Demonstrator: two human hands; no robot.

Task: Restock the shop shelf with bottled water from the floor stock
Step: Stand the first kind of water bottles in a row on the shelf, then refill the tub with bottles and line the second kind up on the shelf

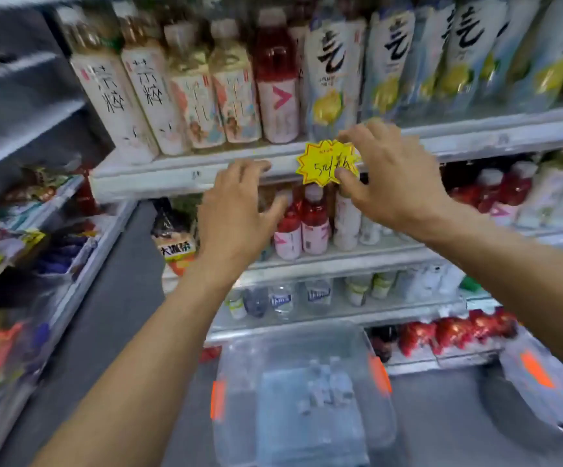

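Desk: What's your feed showing of the stock?
Operator: I see a film-wrapped pack of bottled water [307, 409] on the floor, at the foot of the shelf [307, 324], orange strips on both sides, pale caps blurred through the wrap. A second pack [536, 375] lies to its right.
Desk: And up on the shelf?
Operator: Small clear water bottles [281, 299], blue-labelled, standing upright in a row.

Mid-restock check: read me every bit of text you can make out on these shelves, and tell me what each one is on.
"54", then unclear handwriting: yellow starburst tag, pinched by the right hand.
"气": tall pale bottles, upper right.
"茶粹", roughly: white bottles, upper left.
Too blurred: water bottle labels, snack pack.
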